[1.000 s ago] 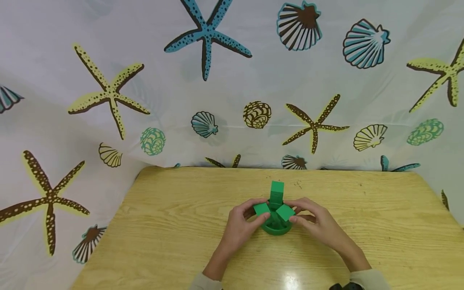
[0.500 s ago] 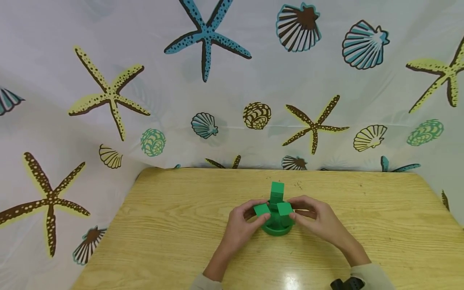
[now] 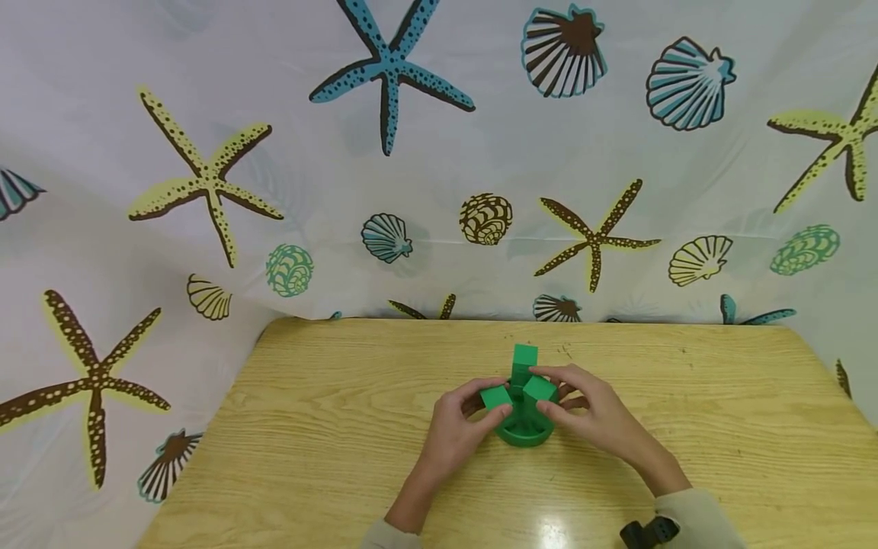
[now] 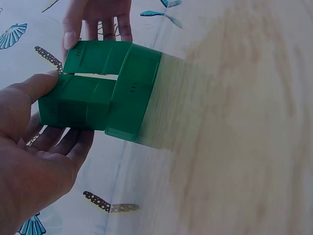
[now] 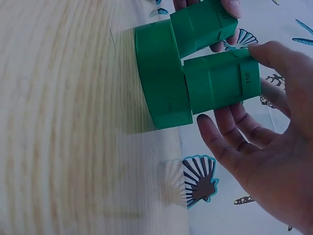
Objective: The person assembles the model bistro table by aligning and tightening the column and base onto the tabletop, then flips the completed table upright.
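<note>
A round green base (image 3: 524, 438) stands on the table, with upright green blocks set in it. At its left, my left hand (image 3: 454, 425) holds one square-topped block (image 3: 497, 396) between thumb and fingers. My right hand (image 3: 598, 409) holds the right block (image 3: 539, 388), thumb on its near side and index finger at its far side. Behind them rises a third block (image 3: 525, 357), which neither hand grips. Seen from the right wrist, the right-hand block (image 5: 222, 81) is seated against the base (image 5: 164, 73), and small dark numbers mark the parts.
The pale wooden table (image 3: 329, 427) reaches out on all sides of the green base. A white cloth (image 3: 439, 168) printed with starfish and shells hangs behind it and along the left. A black strap (image 3: 648, 532) sits at the right wrist.
My right hand has shifted its hold, its index finger moving to the far side and its thumb leftward. The right block has turned and moved slightly. The left hand has stayed in place.
</note>
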`<action>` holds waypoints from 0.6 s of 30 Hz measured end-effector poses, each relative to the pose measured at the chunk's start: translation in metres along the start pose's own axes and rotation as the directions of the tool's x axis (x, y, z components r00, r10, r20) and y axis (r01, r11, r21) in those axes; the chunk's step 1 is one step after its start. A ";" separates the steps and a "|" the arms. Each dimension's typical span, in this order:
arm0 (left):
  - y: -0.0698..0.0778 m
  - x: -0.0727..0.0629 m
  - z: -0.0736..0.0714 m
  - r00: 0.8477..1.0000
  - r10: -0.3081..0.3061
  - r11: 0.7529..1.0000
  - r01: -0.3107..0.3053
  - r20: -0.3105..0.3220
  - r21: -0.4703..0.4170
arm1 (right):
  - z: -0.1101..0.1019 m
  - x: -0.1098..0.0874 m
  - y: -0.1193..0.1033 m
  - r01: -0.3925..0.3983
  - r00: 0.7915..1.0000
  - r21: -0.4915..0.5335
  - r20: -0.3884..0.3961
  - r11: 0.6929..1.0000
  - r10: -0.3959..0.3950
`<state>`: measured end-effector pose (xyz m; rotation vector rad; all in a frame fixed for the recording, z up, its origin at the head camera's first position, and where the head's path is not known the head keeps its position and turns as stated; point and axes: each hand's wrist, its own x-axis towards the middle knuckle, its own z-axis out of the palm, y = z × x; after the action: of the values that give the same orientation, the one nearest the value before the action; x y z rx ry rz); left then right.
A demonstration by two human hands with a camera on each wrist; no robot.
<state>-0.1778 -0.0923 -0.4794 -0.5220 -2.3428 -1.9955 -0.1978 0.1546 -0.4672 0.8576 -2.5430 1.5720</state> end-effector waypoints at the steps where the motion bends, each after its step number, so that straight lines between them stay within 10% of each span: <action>1: 0.000 0.000 0.000 1.000 0.000 1.000 0.000 0.000 0.000 | -0.001 0.000 0.000 0.000 1.000 -0.013 -0.002 1.000 0.000; 18: -0.002 0.000 0.000 1.000 0.001 1.000 -0.001 -0.003 -0.003 | -0.011 -0.014 0.004 -0.073 0.991 0.080 -0.106 0.994 0.081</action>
<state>-0.1782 -0.0922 -0.4810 -0.5193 -2.3375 -1.9988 -0.1909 0.1708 -0.4697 0.6664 -2.4831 1.6973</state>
